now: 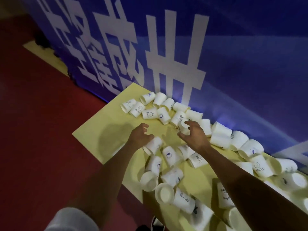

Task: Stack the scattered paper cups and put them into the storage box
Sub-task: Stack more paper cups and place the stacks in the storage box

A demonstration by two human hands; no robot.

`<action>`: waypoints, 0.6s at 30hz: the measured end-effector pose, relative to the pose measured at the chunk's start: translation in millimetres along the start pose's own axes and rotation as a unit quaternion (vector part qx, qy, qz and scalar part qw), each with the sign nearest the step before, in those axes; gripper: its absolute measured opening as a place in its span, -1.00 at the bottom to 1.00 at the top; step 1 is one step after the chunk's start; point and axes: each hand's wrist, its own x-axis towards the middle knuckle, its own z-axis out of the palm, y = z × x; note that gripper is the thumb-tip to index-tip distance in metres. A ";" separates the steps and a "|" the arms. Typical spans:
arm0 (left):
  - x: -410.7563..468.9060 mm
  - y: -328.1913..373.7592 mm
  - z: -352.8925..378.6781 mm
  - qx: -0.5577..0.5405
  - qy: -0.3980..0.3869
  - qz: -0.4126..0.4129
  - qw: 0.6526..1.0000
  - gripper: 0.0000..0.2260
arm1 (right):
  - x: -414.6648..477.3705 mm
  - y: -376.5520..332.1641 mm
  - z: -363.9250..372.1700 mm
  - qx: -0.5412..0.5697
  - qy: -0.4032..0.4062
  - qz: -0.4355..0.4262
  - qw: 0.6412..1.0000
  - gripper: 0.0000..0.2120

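At 9 o'clock of the frame, red floor [41, 114]; at 7 o'clock, a grey sleeve [71, 220]. The yellow table [106, 127] runs from the centre out to 4 o'clock.

Over the table is the left hand [141, 135], fingers loosely curled and holding nothing. A lying cup [154, 145] sits just at its 5 o'clock; contact is unclear.

Scattered paper cups [170, 155] cover the table, most on their sides, some printed "HELLO". One band runs from 12 o'clock of the left hand along the table's far edge out to 4 o'clock of the frame. Another cluster lies at 6 o'clock, between the forearms.

The hands are apart but near each other. At 3 o'clock of the left one is the right hand [195, 137], thumb and fingers curled round a white cup [183, 127]. I cannot tell whether they actually grip it.

A blue banner [250, 64] with big white characters fills 12 to 3 o'clock, behind the table.
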 end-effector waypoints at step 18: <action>149.7 -41.0 -38.0 0.144 0.093 0.023 0.985 -0.38 | 134.6 -51.5 97.7 -0.222 -0.084 -0.106 0.966 -0.38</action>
